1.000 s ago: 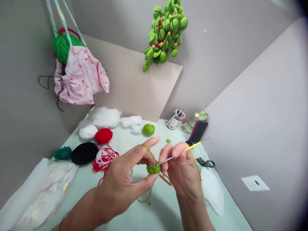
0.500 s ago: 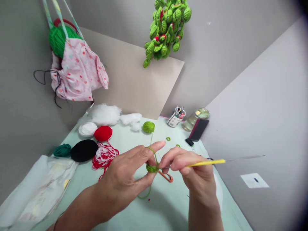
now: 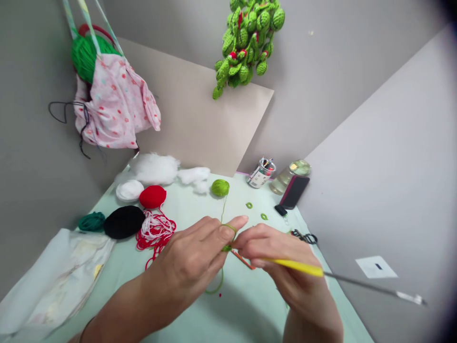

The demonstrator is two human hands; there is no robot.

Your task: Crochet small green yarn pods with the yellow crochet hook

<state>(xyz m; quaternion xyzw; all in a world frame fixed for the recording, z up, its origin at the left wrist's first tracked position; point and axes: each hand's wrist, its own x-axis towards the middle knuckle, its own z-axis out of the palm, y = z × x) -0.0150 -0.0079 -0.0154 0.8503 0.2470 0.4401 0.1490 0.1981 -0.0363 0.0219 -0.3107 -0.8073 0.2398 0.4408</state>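
My left hand (image 3: 193, 255) pinches a small green crochet piece (image 3: 226, 248), with a loop of green yarn around its index finger. Most of the piece is hidden by the fingers. In my right hand (image 3: 282, 257) is a yellow-handled crochet hook (image 3: 298, 267), its long metal end pointing out to the right. The hook's working tip lies hidden at the crochet piece, where the fingertips of both hands meet. Green yarn runs back from the left hand to a green yarn ball (image 3: 220, 187). Beneath the hands lies an orange tool (image 3: 243, 260), partly covered.
On the left are a black yarn ball (image 3: 124, 222), a red yarn ball (image 3: 153, 196), and tangled red and white yarn (image 3: 157, 231). White stuffing (image 3: 155, 169) lies behind. At right stand a pen jar (image 3: 262, 173), a phone (image 3: 294, 192) and scissors (image 3: 304, 237).
My right wrist has turned, so the hook's outer end swings down and toward the right. The left fingers have closed further over the crochet piece, and the scissors have come into fuller view.
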